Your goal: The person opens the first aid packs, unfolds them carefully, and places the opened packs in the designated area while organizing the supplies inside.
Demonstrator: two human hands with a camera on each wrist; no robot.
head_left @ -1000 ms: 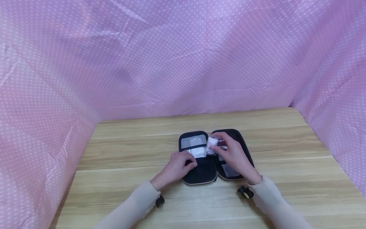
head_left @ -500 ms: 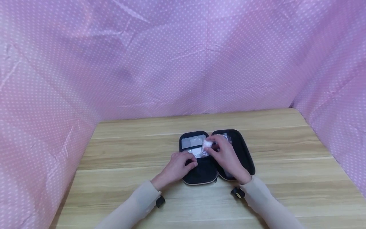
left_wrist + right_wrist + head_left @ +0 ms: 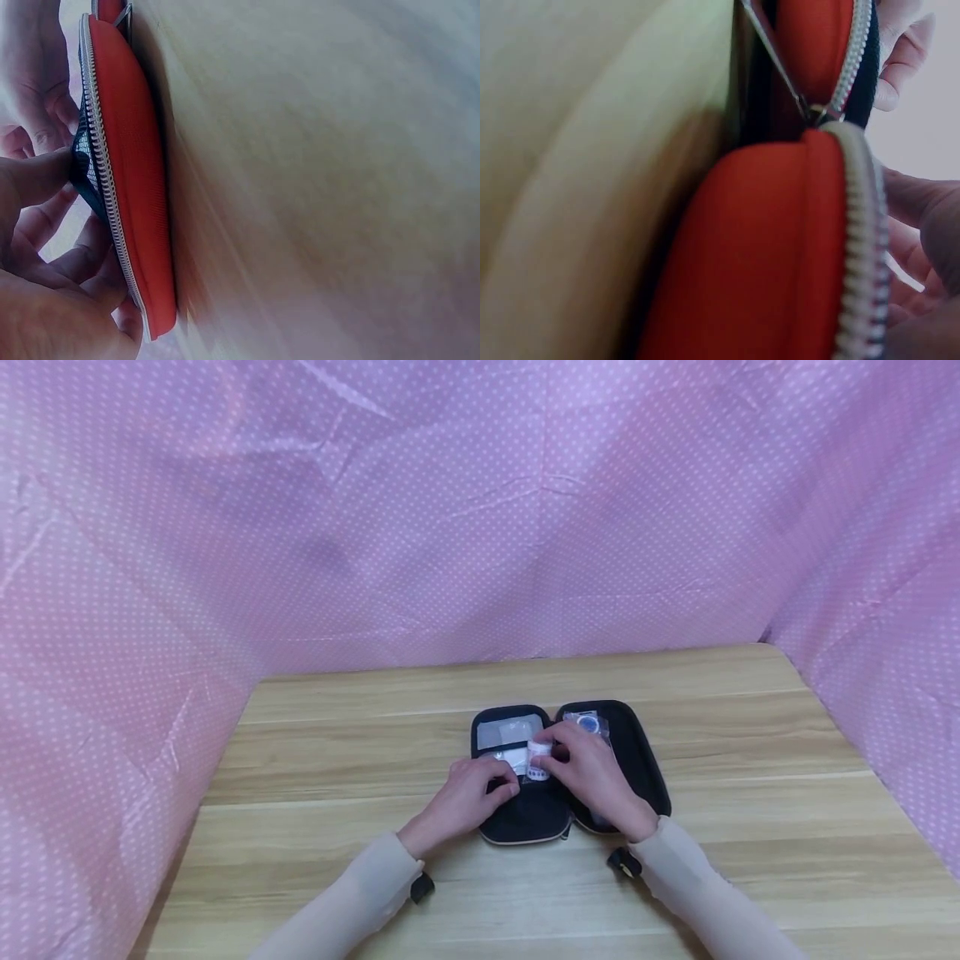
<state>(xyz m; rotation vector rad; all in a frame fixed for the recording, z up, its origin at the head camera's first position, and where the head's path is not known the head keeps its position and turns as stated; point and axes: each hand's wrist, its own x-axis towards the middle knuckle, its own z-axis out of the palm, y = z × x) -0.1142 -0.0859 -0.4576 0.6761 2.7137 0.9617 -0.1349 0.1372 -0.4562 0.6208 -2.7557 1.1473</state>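
Note:
A zip case (image 3: 525, 820) lies unfolded on the table, black inside; both wrist views show its red shell (image 3: 136, 180) and toothed zip. My left hand (image 3: 467, 795) is at the left half, where thumb and fingers pinch the dark edge of a mesh pocket (image 3: 86, 161) and hold it raised. Over that half my right hand (image 3: 592, 770) grips a small white roll (image 3: 537, 763) with purplish print, upright between thumb and fingers. Its lower end is right at the pocket's opening. In the right wrist view the shell (image 3: 742, 255) hides the roll.
Flat white packets (image 3: 512, 760) sit in the left half, below a pale mesh pocket (image 3: 497, 732). A clear packet with a blue disc (image 3: 588, 723) lies in the right half. Wood-grain table (image 3: 337, 752) surrounds the case, with pink dotted cloth (image 3: 465, 527) behind.
My right hand has carried the white roll left and down, from the case's middle to the left half's pocket. The blue-disc packet has come into sight. My left hand has stayed put.

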